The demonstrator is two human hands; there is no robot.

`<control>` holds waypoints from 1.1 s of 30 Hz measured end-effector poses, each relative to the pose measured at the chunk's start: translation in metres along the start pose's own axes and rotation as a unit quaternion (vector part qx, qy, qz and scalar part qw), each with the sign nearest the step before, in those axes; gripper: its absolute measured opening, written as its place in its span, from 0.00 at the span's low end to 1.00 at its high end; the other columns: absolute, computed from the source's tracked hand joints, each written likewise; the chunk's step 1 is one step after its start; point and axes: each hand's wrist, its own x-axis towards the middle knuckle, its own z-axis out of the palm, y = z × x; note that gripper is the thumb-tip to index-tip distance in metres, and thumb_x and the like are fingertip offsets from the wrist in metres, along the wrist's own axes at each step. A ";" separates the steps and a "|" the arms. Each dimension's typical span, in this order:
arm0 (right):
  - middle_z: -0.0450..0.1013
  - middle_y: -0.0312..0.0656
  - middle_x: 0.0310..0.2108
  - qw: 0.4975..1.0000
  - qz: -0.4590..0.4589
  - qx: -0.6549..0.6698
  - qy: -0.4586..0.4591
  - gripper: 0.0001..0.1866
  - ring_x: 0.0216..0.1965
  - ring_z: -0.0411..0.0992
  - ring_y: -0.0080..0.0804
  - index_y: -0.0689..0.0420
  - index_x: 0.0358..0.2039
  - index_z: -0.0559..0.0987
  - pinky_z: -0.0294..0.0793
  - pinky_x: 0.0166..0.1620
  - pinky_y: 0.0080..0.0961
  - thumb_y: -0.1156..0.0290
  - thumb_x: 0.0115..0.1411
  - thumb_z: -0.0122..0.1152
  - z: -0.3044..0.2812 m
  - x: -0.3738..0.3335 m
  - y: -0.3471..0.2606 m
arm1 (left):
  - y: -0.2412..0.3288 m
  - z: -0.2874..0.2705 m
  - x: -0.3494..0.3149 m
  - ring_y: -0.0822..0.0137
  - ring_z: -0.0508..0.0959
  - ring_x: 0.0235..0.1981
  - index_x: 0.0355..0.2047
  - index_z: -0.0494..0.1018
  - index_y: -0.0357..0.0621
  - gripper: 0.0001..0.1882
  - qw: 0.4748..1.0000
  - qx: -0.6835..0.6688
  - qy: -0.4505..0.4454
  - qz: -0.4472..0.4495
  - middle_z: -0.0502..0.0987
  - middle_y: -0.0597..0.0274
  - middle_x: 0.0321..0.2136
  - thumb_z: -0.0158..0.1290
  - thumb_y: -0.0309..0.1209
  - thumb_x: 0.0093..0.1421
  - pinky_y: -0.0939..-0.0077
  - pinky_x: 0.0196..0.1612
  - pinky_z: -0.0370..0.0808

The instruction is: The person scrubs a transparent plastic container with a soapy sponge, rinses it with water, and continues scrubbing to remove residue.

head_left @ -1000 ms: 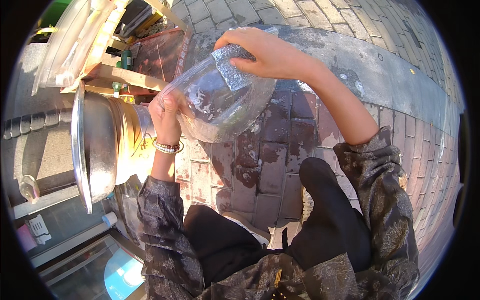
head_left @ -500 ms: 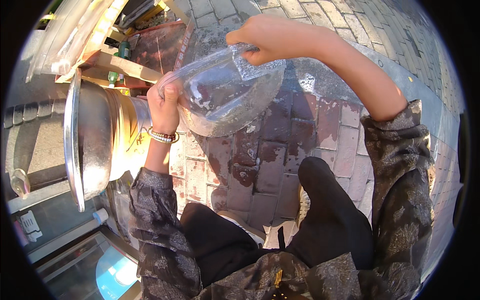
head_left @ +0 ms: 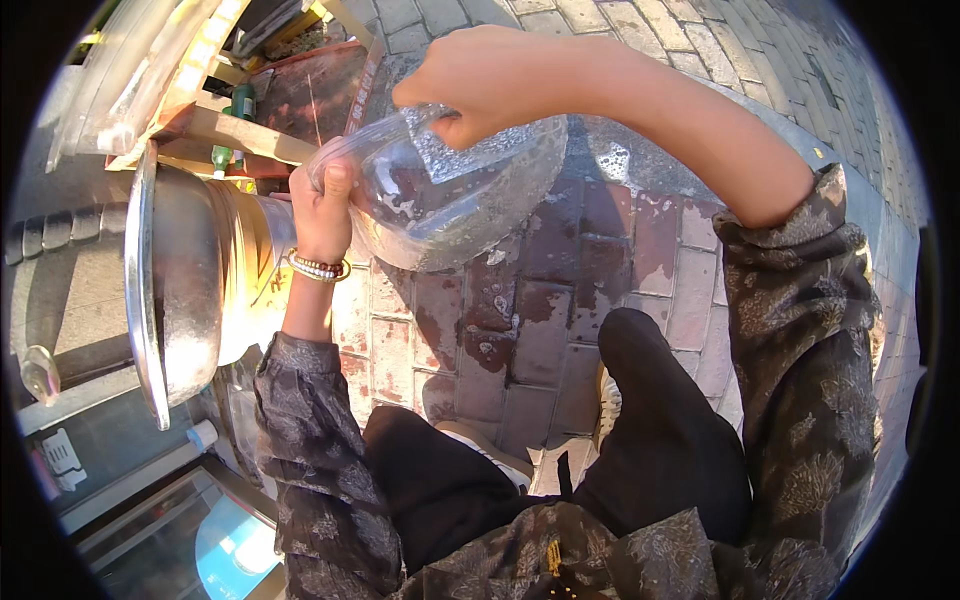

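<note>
A clear plastic tub (head_left: 450,240), wet and tilted on its side, hangs above the paving in front of me. My left hand (head_left: 326,205), with beaded bracelets on the wrist, is closed on its left rim, thumb on top. Over the tub's upper side bends my right hand (head_left: 478,85), fingers closed on a silvery, shiny scrubbing cloth (head_left: 465,158) that lies against the clear wall. Part of the cloth is covered by those fingers.
To the left stands a large metal basin (head_left: 190,280) beside a wooden frame (head_left: 240,132). Green bottles (head_left: 243,100) are behind it. Wet red bricks (head_left: 530,345) lie below, with a foam patch (head_left: 614,162) on the ground at the right.
My right hand has slid left along the tub with the cloth, toward my left hand. The tub and my left hand have shifted only slightly left.
</note>
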 end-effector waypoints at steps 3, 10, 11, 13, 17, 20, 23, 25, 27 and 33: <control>0.69 0.50 0.17 0.989 0.121 -0.004 -0.087 0.09 0.23 0.72 0.49 0.61 0.33 0.74 0.69 0.27 0.43 0.73 0.50 0.59 -0.009 -0.050 0.044 | -0.013 -0.009 -0.001 0.77 0.69 0.16 0.22 0.68 0.41 0.35 0.999 -0.043 0.000 0.009 0.67 0.70 0.15 0.48 0.65 0.61 0.82 0.20 0.64; 0.70 0.51 0.17 0.998 -0.031 0.027 0.052 0.09 0.21 0.72 0.51 0.62 0.30 0.75 0.69 0.26 0.43 0.72 0.49 0.60 0.010 0.003 -0.015 | -0.001 0.006 0.004 0.78 0.69 0.19 0.28 0.73 0.38 0.34 0.998 0.009 -0.056 0.004 0.69 0.70 0.19 0.49 0.63 0.62 0.83 0.21 0.65; 0.70 0.51 0.17 0.999 -0.026 0.019 0.036 0.09 0.22 0.72 0.51 0.62 0.30 0.75 0.69 0.26 0.44 0.71 0.49 0.60 0.005 0.015 -0.018 | 0.000 0.007 0.007 0.77 0.69 0.18 0.28 0.72 0.38 0.34 0.999 0.005 -0.038 -0.002 0.68 0.69 0.19 0.48 0.63 0.63 0.82 0.21 0.65; 0.71 0.51 0.18 1.000 -0.019 0.011 0.007 0.09 0.22 0.72 0.52 0.62 0.29 0.75 0.70 0.26 0.44 0.71 0.48 0.59 0.001 0.032 -0.022 | -0.004 0.003 0.006 0.76 0.70 0.18 0.26 0.71 0.39 0.34 1.000 0.004 -0.002 -0.022 0.68 0.68 0.19 0.47 0.62 0.63 0.81 0.21 0.66; 0.70 0.51 0.17 1.000 0.010 0.007 0.016 0.08 0.20 0.70 0.49 0.61 0.28 0.75 0.68 0.25 0.42 0.72 0.48 0.59 0.002 -0.014 0.025 | -0.016 -0.008 0.007 0.73 0.70 0.15 0.22 0.66 0.40 0.36 1.000 -0.014 0.014 -0.002 0.67 0.67 0.16 0.45 0.65 0.63 0.79 0.19 0.66; 0.71 0.50 0.18 0.990 0.129 0.028 -0.045 0.09 0.22 0.72 0.49 0.62 0.30 0.77 0.69 0.28 0.44 0.71 0.48 0.60 0.000 -0.057 0.062 | -0.031 -0.023 -0.002 0.75 0.67 0.18 0.32 0.70 0.42 0.29 0.998 -0.042 -0.034 0.015 0.69 0.68 0.22 0.38 0.58 0.70 0.81 0.22 0.65; 0.69 0.51 0.16 0.997 0.068 0.027 -0.020 0.07 0.20 0.71 0.48 0.61 0.28 0.75 0.67 0.26 0.41 0.74 0.47 0.60 0.004 -0.058 0.056 | -0.038 -0.027 -0.006 0.76 0.72 0.23 0.43 0.73 0.36 0.32 0.997 -0.037 -0.059 0.030 0.75 0.65 0.28 0.39 0.57 0.70 0.83 0.25 0.67; 0.70 0.51 0.16 0.996 -0.004 0.080 0.043 0.09 0.21 0.72 0.49 0.61 0.29 0.76 0.69 0.26 0.42 0.71 0.47 0.61 0.016 -0.027 0.014 | -0.025 -0.014 -0.008 0.75 0.71 0.20 0.31 0.74 0.34 0.38 0.999 -0.002 -0.038 -0.004 0.71 0.67 0.21 0.45 0.65 0.63 0.79 0.24 0.66; 0.70 0.51 0.16 0.990 -0.043 0.114 0.077 0.10 0.22 0.72 0.51 0.61 0.29 0.77 0.70 0.26 0.44 0.69 0.48 0.61 0.018 0.014 -0.019 | -0.016 0.000 -0.004 0.75 0.73 0.26 0.35 0.75 0.32 0.39 0.999 0.025 -0.003 0.029 0.74 0.65 0.26 0.45 0.65 0.63 0.78 0.30 0.69; 0.74 0.50 0.21 0.996 0.030 0.078 0.027 0.12 0.26 0.74 0.51 0.60 0.31 0.79 0.72 0.29 0.45 0.66 0.48 0.61 0.019 0.010 -0.006 | -0.036 -0.041 -0.018 0.73 0.76 0.29 0.50 0.70 0.35 0.33 0.997 -0.032 -0.073 -0.017 0.76 0.61 0.36 0.40 0.58 0.69 0.79 0.28 0.74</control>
